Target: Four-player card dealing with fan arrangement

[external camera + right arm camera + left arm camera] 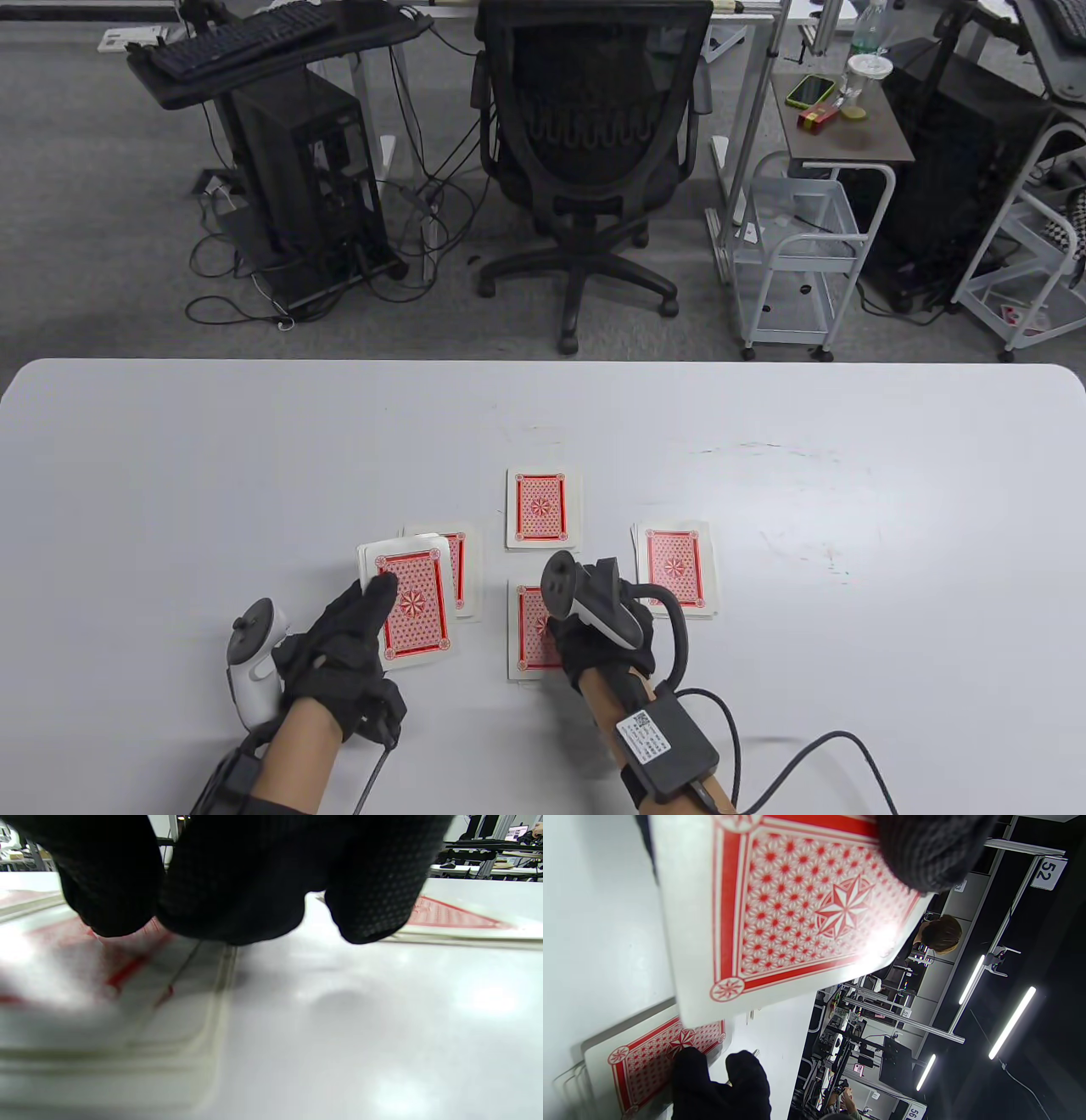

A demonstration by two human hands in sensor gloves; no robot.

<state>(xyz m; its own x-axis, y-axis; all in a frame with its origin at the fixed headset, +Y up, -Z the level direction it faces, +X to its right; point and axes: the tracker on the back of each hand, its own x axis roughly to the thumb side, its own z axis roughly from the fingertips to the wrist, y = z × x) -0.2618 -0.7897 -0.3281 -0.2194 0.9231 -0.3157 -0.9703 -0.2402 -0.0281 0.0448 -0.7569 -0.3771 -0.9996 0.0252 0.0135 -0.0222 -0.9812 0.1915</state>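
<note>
Cards, red-backed, lie face down in four small piles on the white bench (170,475). Far pile (544,508) sits at 12 o'clock of the group; right pile (675,567) at 3 o'clock; near pile (533,632) at 6 o'clock, partly under your right hand (607,632); left pile (458,567) at 9 o'clock.

Your left hand (344,654) holds the remaining deck (409,604), thumb laid on the top card's back, deck tilted and overlapping the left pile's near-left part. In the left wrist view the deck's top card (797,904) fills the upper frame with a gloved fingertip on it; another red-backed card (649,1060) lies below on the bench, two dark fingertips of your other hand at its edge.

Your right hand is over the near pile, knuckles up, tracker on its back. The right wrist view shows its fingers (373,899) curled down, tips at or just above the staggered card edges (127,993); whether they pinch a card, you cannot tell. Right pile shows low at 2 o'clock in that view.

Beyond the bench: black office chair (590,144), white trolley (797,246).
</note>
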